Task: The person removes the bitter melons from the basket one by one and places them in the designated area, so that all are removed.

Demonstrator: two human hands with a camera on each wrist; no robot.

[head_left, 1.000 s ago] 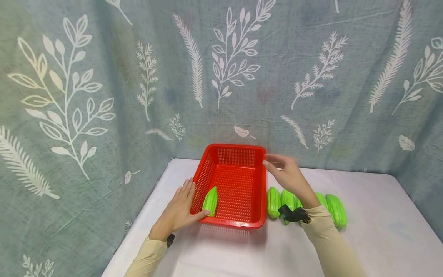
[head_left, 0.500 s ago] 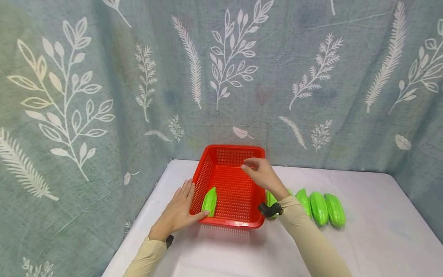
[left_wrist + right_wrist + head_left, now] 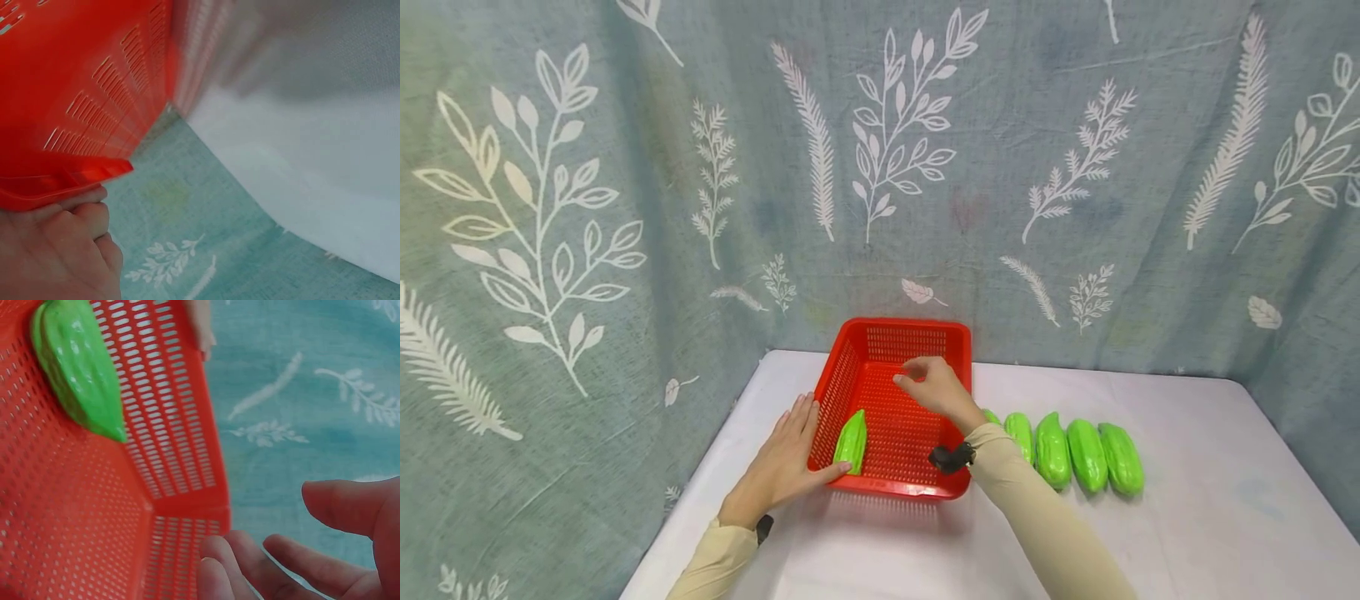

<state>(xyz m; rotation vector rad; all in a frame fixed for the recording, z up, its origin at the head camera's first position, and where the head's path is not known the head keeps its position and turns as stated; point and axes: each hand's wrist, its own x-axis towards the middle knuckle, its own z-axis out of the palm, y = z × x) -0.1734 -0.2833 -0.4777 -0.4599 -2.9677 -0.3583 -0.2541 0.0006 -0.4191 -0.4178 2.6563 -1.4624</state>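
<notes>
Red basket [image 3: 887, 408], left hand [image 3: 782, 467] flat against it, right hand [image 3: 932, 387] relaxed above, no writing.

A staged tabletop set: leaf-print curtain [image 3: 625, 167] encloses a white table [image 3: 1187, 517].

One red basket [image 3: 891, 400], five green gourds: one inside [image 3: 852, 441], four outside [image 3: 1078, 454].
</notes>
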